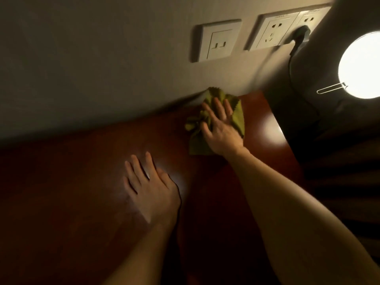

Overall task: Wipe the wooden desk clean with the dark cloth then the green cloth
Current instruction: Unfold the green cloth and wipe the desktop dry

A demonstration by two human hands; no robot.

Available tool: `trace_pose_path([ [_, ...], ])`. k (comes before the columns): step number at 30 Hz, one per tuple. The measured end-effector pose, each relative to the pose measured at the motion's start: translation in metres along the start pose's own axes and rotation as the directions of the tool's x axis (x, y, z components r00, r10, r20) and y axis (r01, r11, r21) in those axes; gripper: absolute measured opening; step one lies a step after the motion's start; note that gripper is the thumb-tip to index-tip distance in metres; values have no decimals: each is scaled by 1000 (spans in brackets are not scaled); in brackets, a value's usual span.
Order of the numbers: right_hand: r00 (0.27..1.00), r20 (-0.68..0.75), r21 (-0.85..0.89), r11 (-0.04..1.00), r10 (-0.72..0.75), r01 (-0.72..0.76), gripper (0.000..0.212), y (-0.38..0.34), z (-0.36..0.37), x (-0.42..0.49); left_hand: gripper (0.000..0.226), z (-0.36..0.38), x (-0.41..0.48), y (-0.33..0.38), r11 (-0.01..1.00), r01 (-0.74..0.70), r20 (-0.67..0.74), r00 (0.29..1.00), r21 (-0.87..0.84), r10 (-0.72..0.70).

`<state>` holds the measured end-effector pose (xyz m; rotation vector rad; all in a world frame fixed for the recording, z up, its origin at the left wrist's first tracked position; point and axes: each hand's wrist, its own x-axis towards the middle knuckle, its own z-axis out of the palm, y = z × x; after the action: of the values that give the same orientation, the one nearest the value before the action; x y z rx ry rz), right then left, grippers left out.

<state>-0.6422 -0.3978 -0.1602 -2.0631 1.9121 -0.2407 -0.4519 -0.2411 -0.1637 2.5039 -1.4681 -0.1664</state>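
Observation:
A crumpled green cloth lies on the reddish wooden desk near its far right corner, up against the wall. My right hand lies flat on top of the cloth with fingers spread, pressing it to the wood. My left hand rests palm down on the bare desk nearer to me, fingers apart, holding nothing. No dark cloth is in view.
The wall behind the desk carries a switch plate and sockets with a black plug and cord. A lit lamp stands at the right. The desk's right edge drops into dark space.

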Motion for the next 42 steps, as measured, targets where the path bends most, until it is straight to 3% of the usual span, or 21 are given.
trace_pose_path([
  [7,908,-101,160,908,406,-388,64,48,-29,-45,57,-7,0,5,1000,-5,34,999,21,4],
  [11,876,-109,146,880,469,-453,65,60,-31,-109,58,-6,-1,6,999,-21,31,999,26,20],
  [19,895,-48,92,894,444,-439,68,72,-38,-106,60,-4,-1,7,997,-23,40,999,76,21],
  [23,971,-5,-17,971,240,-240,71,90,-41,-66,61,-7,-1,9,997,-30,32,999,76,27],
  [28,993,-1,14,993,115,-115,77,36,-22,-31,61,-7,1,10,998,-22,21,1000,64,21],
  [32,997,30,17,997,-72,71,76,-30,8,-65,60,-3,3,8,999,-26,-9,1000,39,26],
  [35,987,64,-32,988,-148,150,71,-32,14,-89,61,-4,0,9,998,-35,4,999,56,35],
  [37,988,53,-1,990,-144,144,72,-12,7,-75,61,-2,1,9,998,-36,-3,999,61,36],
  [42,990,-32,32,990,139,-138,72,62,-22,-28,61,0,-1,9,998,-21,-1,1000,58,21],
])
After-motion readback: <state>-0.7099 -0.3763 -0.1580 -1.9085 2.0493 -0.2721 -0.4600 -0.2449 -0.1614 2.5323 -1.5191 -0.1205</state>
